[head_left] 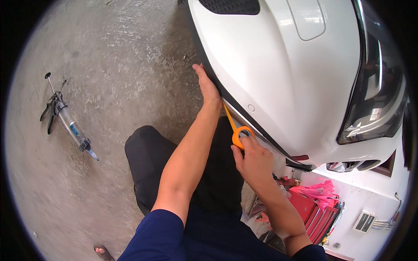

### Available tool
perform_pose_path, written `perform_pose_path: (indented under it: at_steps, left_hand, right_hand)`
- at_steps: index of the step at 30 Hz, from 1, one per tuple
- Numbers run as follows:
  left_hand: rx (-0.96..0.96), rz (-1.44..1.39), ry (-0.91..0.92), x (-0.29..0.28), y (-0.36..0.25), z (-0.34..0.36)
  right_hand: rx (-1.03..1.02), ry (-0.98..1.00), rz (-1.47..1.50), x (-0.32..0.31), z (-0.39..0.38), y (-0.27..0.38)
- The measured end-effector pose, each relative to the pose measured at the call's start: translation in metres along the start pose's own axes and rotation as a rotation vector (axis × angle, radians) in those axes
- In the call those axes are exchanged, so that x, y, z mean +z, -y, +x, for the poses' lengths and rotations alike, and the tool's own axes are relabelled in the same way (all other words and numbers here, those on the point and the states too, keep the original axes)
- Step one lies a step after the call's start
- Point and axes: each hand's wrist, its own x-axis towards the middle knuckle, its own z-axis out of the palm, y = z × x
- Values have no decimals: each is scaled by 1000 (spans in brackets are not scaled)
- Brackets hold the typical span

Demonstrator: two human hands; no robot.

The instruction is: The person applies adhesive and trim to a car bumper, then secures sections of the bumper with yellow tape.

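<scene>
My left hand (209,91) grips the dark lower edge of a white car bumper (244,65), partly hidden behind that trim. My right hand (254,165) holds an orange roll of tape (238,143) just to the right of my legs' middle. A narrow orange strip (229,115) stretches from the roll up to the trim beside my left wrist, along the bumper's underside. A dark headlight (372,95) is on the car's right side in view.
A caulking gun (69,122) lies on the concrete floor (87,52) at left. My dark-trousered knee (146,156) is below the bumper. A sandalled foot (102,251) shows at lower left. A red tool chest (307,209), pink plastic (315,191) and a white wall (357,200) are at lower right.
</scene>
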Motion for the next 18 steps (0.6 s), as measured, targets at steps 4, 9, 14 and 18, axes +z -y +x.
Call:
perform_pose_path:
  at_steps: [4, 9, 14, 18]
  left_hand:
    - [54, -51, -111, 3, 12, -20]
    - [146, 71, -233, 19, 26, -52]
    - [186, 88, -411, 34, 20, -69]
    - [148, -77, -509, 38, 26, -69]
  right_hand:
    - [-18, 67, -32, -20, -17, -7]
    - [-33, 2, -28, -23, -39, -16]
    - [-4, 41, -50, -38, -46, -29]
    - [-34, 27, -118, -42, -58, -41]
